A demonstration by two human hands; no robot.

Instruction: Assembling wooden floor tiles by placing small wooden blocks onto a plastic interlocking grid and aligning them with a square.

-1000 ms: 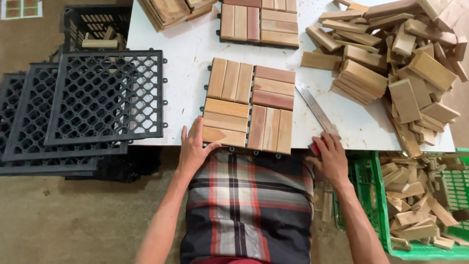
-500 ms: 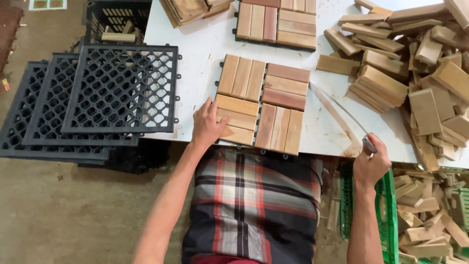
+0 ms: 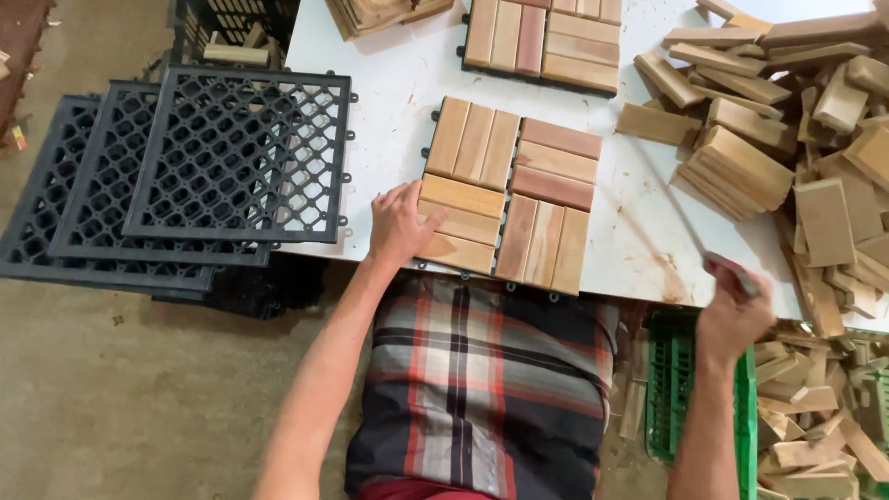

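Head view: left hand (image 3: 400, 225) lies flat, fingers spread, on near-left corner of wooden deck tile (image 3: 507, 194) at near edge of white table (image 3: 389, 83), right hand (image 3: 732, 315) off tile's right, fist closed round blurred long blade (image 3: 690, 222); tile looks stiff, fairly light, w/ rigid slats, best gripped by side edges.

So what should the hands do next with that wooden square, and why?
Probably bring the long thin tool in the right hand down onto the wooden tile. The left hand already pins its near-left corner, and the tool is raised beside it.
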